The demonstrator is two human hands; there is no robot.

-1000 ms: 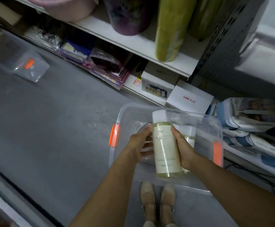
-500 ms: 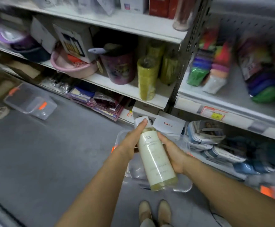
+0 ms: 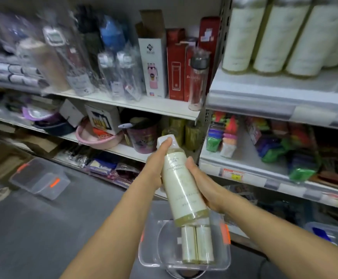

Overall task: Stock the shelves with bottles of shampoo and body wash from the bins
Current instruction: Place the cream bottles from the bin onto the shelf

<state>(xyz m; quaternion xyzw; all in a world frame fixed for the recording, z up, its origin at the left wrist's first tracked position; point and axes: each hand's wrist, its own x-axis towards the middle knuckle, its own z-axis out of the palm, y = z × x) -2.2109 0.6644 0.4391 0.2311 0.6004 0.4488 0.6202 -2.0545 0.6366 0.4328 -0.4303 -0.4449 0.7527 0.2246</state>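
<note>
Your left hand [image 3: 154, 168] grasps bottle [image 3: 181, 183] near cap | your right hand [image 3: 203, 186] grasps its body | bottle tilted above clear bin [image 3: 184, 264] holding two bottles [image 3: 197, 245].

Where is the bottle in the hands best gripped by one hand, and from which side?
Probably round the labelled middle of the bottle, from its right, where the right hand wraps it: a straight round body, cap end tilted away.
</note>
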